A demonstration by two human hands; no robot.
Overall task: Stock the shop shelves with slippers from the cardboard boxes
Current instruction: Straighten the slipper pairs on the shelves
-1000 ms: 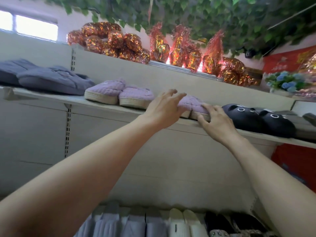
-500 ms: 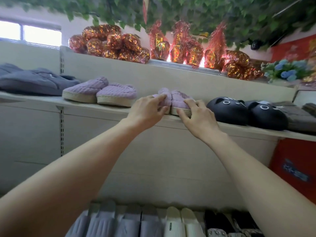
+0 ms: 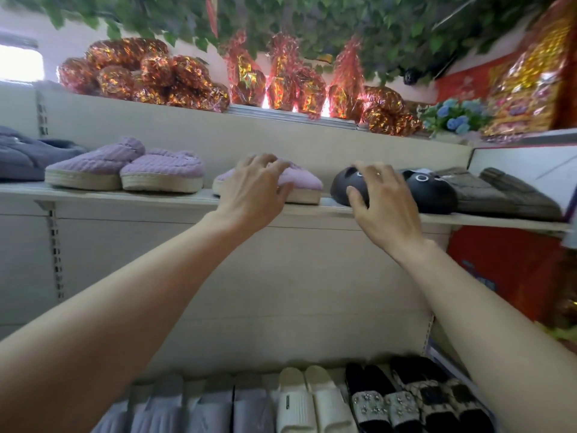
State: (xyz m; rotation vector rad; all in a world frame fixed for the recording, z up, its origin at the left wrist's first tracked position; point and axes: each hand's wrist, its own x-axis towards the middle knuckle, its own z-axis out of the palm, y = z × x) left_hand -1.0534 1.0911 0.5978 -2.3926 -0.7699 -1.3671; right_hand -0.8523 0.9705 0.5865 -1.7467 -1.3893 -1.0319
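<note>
A long shelf (image 3: 93, 195) runs across the view at reach height. On it, from left to right, sit a pair of slippers (image 3: 125, 168), then a single slipper (image 3: 299, 182) under the person's left hand (image 3: 253, 192), then a rounded slipper (image 3: 346, 185) under the right hand (image 3: 384, 204), its partner (image 3: 431, 192) just beside it, and two more slippers (image 3: 499, 195) at the far right. Above and behind, a higher shelf carries wrapped bundles (image 3: 140, 76) (hanging leaves (image 3: 312, 23) overhead). Below, between the two forearms, a lower shelf holds a row of slippers (image 3: 312, 401) side by side.
</note>
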